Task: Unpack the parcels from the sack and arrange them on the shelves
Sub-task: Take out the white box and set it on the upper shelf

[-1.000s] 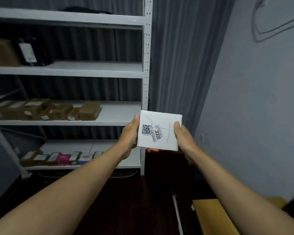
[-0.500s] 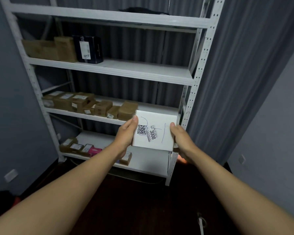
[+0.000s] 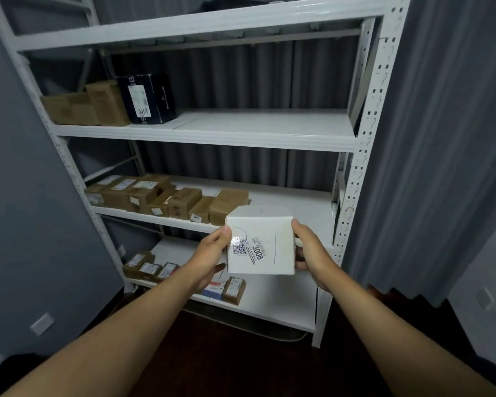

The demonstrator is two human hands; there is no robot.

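I hold a white square parcel (image 3: 260, 245) with a QR code and "3008" printed on it, in front of the white metal shelving unit (image 3: 206, 137). My left hand (image 3: 209, 253) grips its left edge and my right hand (image 3: 309, 250) grips its right edge. The parcel hovers level with the third shelf's front edge, right of a row of brown cardboard boxes (image 3: 169, 197). The sack is not in view.
The second shelf carries brown boxes (image 3: 83, 106) and a black box (image 3: 149, 98) at its left. Small parcels (image 3: 149, 267) line the bottom shelf. A grey curtain (image 3: 441, 138) hangs on the right, a grey wall (image 3: 26, 196) on the left. The floor is dark.
The view has swung left and closer to the shelving, which now fills the frame. The parcel stays held between both hands and now sits nearer the third shelf.
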